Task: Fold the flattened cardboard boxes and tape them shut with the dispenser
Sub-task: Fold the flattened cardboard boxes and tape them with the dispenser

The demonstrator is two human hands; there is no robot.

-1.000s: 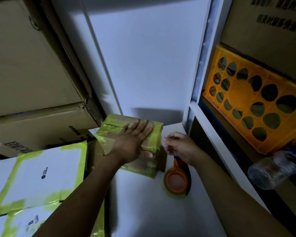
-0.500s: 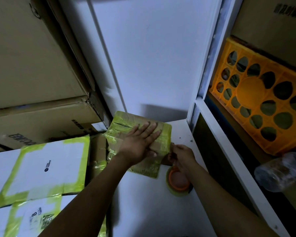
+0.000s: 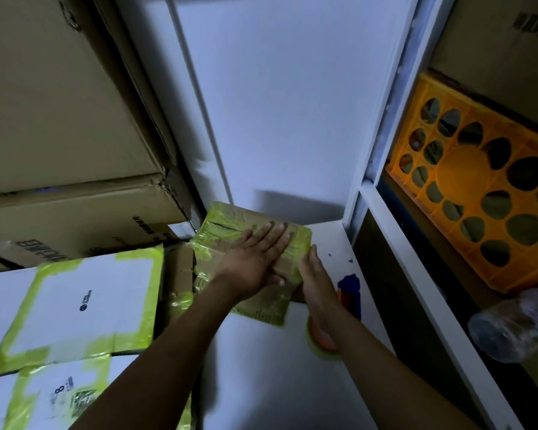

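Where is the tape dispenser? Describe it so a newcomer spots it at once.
Start at the white table between the stacked boxes and the shelf. Beside the small taped box, partly under the right hand, lies the dispenser. Only it has a blue body and an orange hub with yellow-green tape.

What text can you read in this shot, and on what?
"8": on the lower white taped box.
Logo print on the upper white taped box: too small to read.
Print on the left brown carton: upside down, unreadable.
Print on the top-right carton: blurred.
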